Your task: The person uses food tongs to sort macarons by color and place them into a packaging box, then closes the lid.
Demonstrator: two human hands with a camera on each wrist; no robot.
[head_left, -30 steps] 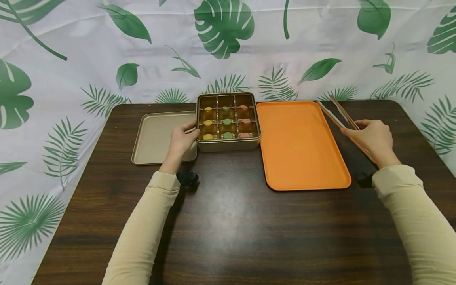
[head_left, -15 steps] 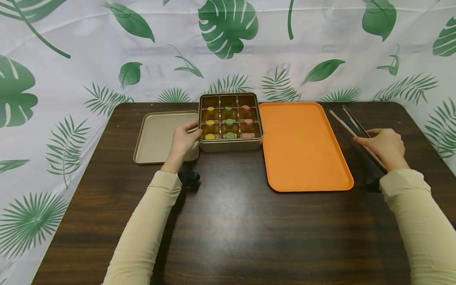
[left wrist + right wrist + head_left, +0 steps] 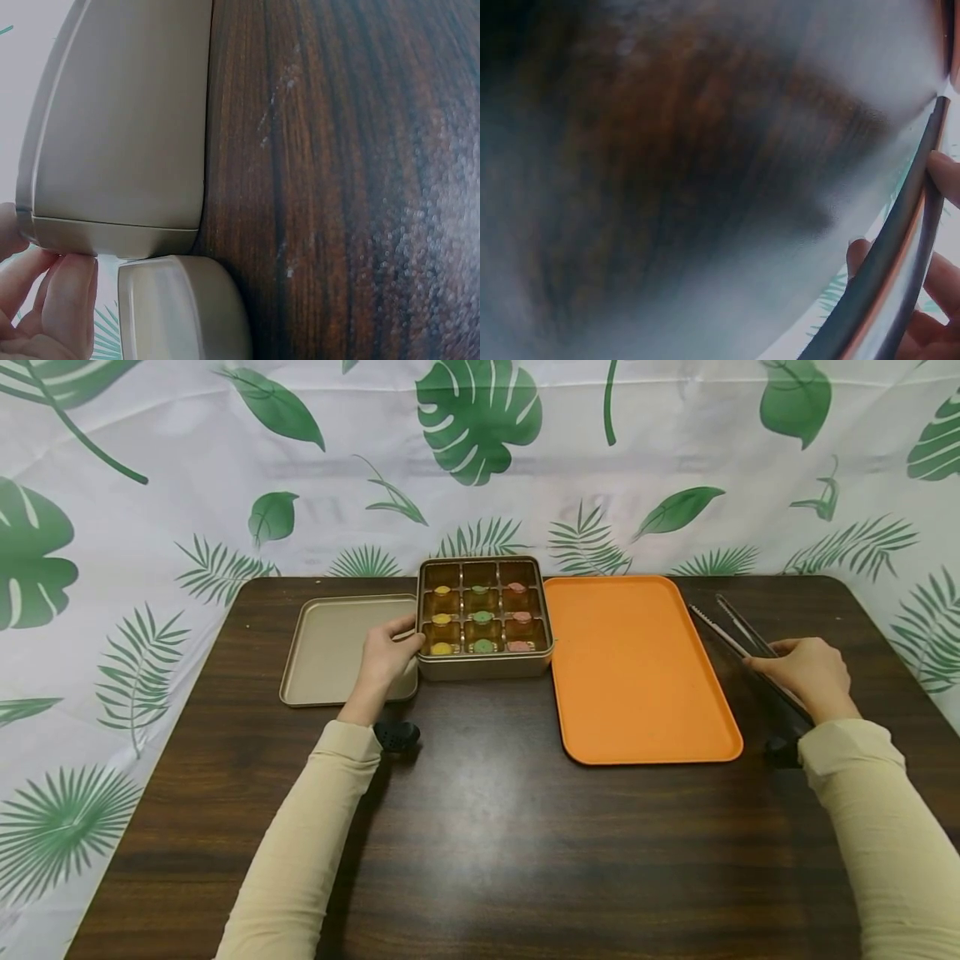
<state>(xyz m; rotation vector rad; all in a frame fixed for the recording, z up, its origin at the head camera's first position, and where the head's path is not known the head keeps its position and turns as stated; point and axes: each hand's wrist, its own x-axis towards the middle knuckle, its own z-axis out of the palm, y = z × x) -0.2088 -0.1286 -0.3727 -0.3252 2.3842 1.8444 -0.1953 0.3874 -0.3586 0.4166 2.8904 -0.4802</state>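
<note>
A square gold tin (image 3: 483,669) stands at the back of the table, with a divided insert. Yellow sweets (image 3: 441,649), green sweets (image 3: 483,646) and pink sweets (image 3: 519,647) sit in columns in its compartments. My left hand (image 3: 386,662) grips the tin's left side near the front corner, thumb at the rim; in the left wrist view its fingers (image 3: 71,300) press the side wall. On the right, my right hand (image 3: 812,678) holds metal tongs (image 3: 720,631) around their arms. Their tips are spread apart and point away from me, with nothing between them.
A flat gold lid (image 3: 341,652) lies left of the tin, partly behind my left hand. An orange tray (image 3: 645,668) lies between the tin and the tongs. The dark wooden table (image 3: 480,843) backs onto a leaf-print cloth (image 3: 330,435).
My right hand has moved right and closer to me with the tongs, away from the tray's far corner. The left hand keeps its grip on the tin.
</note>
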